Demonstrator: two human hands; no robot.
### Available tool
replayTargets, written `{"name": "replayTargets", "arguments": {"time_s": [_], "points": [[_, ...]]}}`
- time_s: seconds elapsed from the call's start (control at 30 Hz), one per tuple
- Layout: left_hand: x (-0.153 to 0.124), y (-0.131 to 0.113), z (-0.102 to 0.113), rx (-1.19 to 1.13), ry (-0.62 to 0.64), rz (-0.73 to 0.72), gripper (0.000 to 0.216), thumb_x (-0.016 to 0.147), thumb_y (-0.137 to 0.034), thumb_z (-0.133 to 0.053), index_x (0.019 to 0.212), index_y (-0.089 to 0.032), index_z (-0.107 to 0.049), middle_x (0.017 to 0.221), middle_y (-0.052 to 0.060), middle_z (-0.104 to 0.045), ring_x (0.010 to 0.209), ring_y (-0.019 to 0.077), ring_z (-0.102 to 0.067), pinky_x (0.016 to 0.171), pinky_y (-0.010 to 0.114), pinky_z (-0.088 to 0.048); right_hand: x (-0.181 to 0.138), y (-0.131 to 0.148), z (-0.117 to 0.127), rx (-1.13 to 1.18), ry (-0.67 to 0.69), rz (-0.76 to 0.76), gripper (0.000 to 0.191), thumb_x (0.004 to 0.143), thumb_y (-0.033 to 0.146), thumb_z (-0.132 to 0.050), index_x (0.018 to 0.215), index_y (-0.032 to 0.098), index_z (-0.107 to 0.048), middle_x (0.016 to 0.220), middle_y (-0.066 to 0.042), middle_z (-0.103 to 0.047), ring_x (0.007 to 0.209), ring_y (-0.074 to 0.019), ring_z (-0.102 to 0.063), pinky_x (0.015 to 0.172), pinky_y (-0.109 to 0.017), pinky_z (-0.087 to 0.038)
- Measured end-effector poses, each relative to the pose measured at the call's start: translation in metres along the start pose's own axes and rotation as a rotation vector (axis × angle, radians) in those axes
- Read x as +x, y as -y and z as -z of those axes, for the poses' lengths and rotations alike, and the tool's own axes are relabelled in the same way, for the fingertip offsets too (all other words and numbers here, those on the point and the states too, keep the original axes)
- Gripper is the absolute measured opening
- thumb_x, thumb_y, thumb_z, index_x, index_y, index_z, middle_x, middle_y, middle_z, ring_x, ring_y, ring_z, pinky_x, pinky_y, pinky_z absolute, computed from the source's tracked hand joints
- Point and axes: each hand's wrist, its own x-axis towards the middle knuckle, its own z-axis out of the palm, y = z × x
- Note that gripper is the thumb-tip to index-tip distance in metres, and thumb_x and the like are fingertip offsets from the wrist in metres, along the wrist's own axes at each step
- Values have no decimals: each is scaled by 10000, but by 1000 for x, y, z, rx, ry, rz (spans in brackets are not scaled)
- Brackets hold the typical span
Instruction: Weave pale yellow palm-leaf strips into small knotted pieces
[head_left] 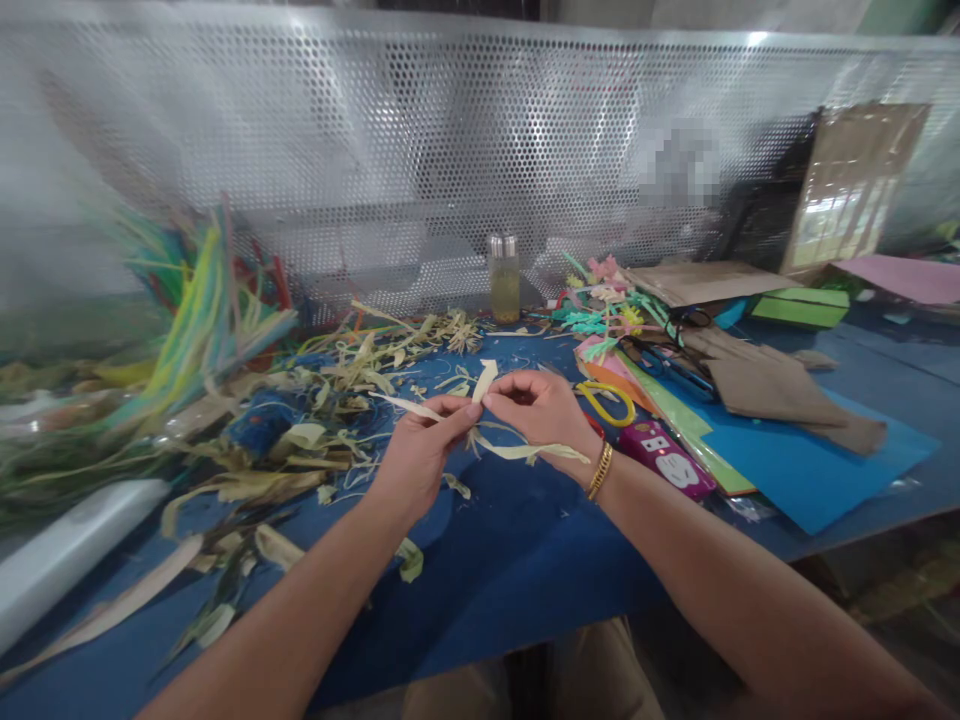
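Observation:
Both hands meet above the blue table (517, 560), pinching pale dried leaf strips (486, 380). My left hand (420, 445) is closed with thumb and fingers on one strip that runs off to the left. My right hand (544, 410), with a gold bracelet (600, 470) on the wrist, is closed on the same bundle; a long strip trails from under it to the right. The strip ends stick up between the two hands.
Loose dried leaf scraps (330, 400) litter the table's left and middle. Coloured straws (195, 310) lie at left, a small glass bottle (505, 278) at the back. Scissors (607, 400), coloured paper sheets (795, 460), brown paper (772, 385) and a perforated metal screen (450, 150) are also here.

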Motion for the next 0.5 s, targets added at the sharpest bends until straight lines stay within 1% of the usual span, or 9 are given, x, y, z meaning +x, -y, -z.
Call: {"name": "replayTargets", "arguments": {"time_s": [0.13,0.23,0.3,0.4,0.5], "points": [[-1,-1,0,-8,18,13,173,651,-283,-793,660,-164,-668,590,-35,-525,540,69,-401,518,220,-297,1,-3,0,-19,-7,42,57,698,235,-639,695,185,-667,668,2,-669,602,-108,-576,567,-227,-446],[-2,-2,0,-17,36,27,174,657,-275,-791,653,-160,-660,593,-36,-518,545,66,-405,519,216,-304,2,-3,3,-100,-59,124,49,699,210,-628,662,185,-647,665,3,-654,615,-107,-564,590,-230,-446],[-3,-4,-1,-17,45,32,179,654,-274,-794,646,-162,-654,593,-36,-519,542,66,-407,518,216,-312,4,-3,6,-130,-91,143,59,710,219,-621,667,188,-646,674,1,-647,628,-109,-559,608,-236,-450],[-4,-5,-2,-21,52,42,184,645,-275,-801,649,-166,-653,597,-36,-523,537,67,-407,517,218,-322,5,-2,8,-67,-99,68,83,726,257,-621,694,189,-656,675,4,-634,623,-108,-550,606,-240,-446],[-3,-3,-1,-32,69,63,179,647,-269,-801,667,-168,-655,602,-37,-520,549,67,-416,523,209,-326,5,-2,7,91,-43,-72,133,731,307,-636,698,181,-663,675,2,-634,639,-111,-557,636,-246,-453]]}}
